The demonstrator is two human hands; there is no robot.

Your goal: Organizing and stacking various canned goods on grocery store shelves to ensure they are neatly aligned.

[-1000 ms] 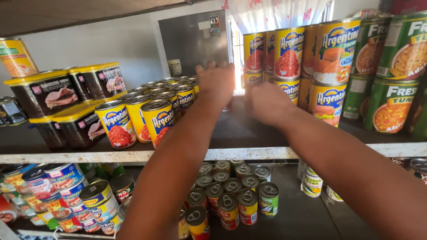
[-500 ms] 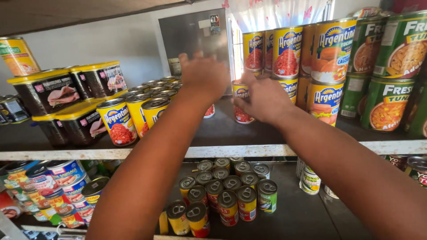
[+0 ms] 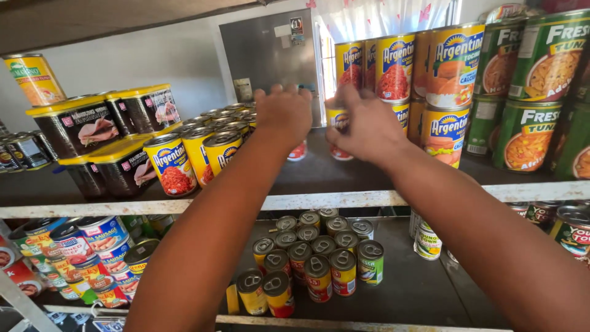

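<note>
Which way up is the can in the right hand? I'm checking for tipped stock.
Upright: the can stands on the shelf, gripped by the right hand.

Yellow cans (image 3: pixel 178 163): a near-left cluster on the upper shelf, round, yellow labels with a red food picture.
Black tins (image 3: pixel 83 129): far left, stacked, squarish, black with yellow lids.
Stacked yellow cans (image 3: pixel 445 92): right of centre, two high, yellow and orange.
Green cans (image 3: pixel 534 92): far right, stacked, green with an orange food picture.
Small cans (image 3: pixel 319 264): lower shelf, centre, red, yellow and green labels, pull-tab tops.
Blue-labelled cans (image 3: pixel 92 240): lower left, lying tilted.
</note>
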